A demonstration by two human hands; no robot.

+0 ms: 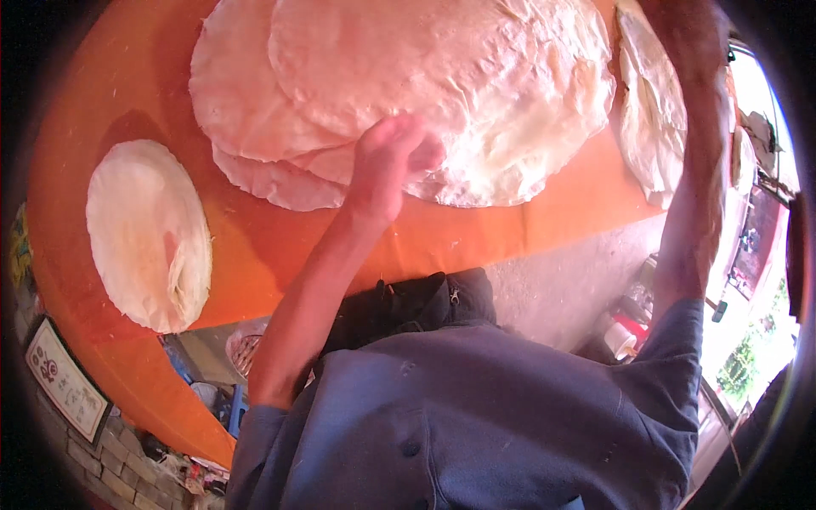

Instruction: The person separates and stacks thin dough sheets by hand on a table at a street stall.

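Observation:
Large round sheets of thin flatbread (382, 70) lie overlapping in a pile on an orange cloth (248, 255). My left hand (398, 156) is at the near edge of this pile, over the bread; its fingers are blurred and partly hidden, so I cannot tell whether it grips a sheet. My right forearm reaches up along the right side, past a stack of folded flatbread (647, 108), and the right hand is out of view beyond the top edge. A smaller oval flatbread (146, 229) with a fold near its right edge lies on the cloth at the left.
A framed sign with writing (67, 382) stands at the lower left near paving bricks (115, 459). Below the cloth's edge are a plastic bag with contents (242, 347) and a blue crate (237, 408). A white cup-like container (618, 339) is at the right.

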